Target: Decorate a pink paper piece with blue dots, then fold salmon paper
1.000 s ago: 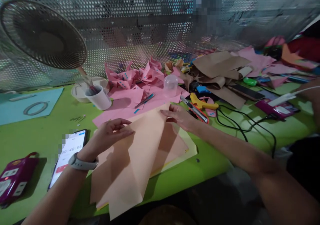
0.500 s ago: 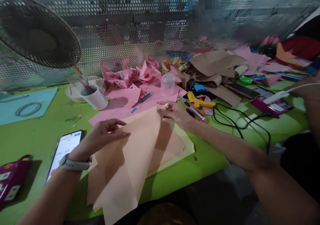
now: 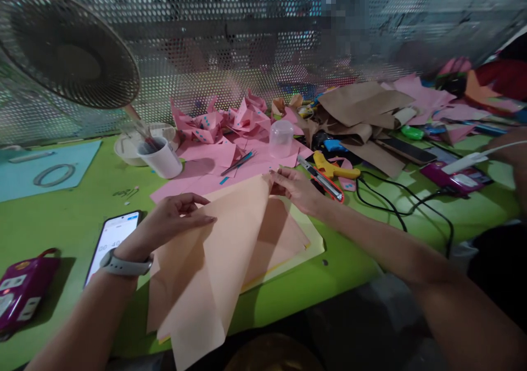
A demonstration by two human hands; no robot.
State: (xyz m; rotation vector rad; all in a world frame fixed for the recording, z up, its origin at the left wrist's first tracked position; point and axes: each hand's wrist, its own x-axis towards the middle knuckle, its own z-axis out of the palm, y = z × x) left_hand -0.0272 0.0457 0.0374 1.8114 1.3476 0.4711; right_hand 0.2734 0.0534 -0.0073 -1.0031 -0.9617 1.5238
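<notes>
A large peach paper sheet is bent up in front of me, its near corner hanging past the table edge. My left hand pinches its left side between thumb and fingers. At the upper right corner, my right hand grips the same sheet with closed fingertips. Beneath it lie more peach sheets and a pale yellow sheet on the green table. A grey watch is on my left wrist, beside a phone with a lit screen.
A white cup holding tools, scissors, pink paper pieces, a cutter knife and a yellow glue gun lie beyond the sheets. A fan stands left. Black cables run right to a purple power strip.
The view has shifted slightly, so things sit a little further right. Both hands keep their hold on the peach sheet, which looks almost unchanged.
</notes>
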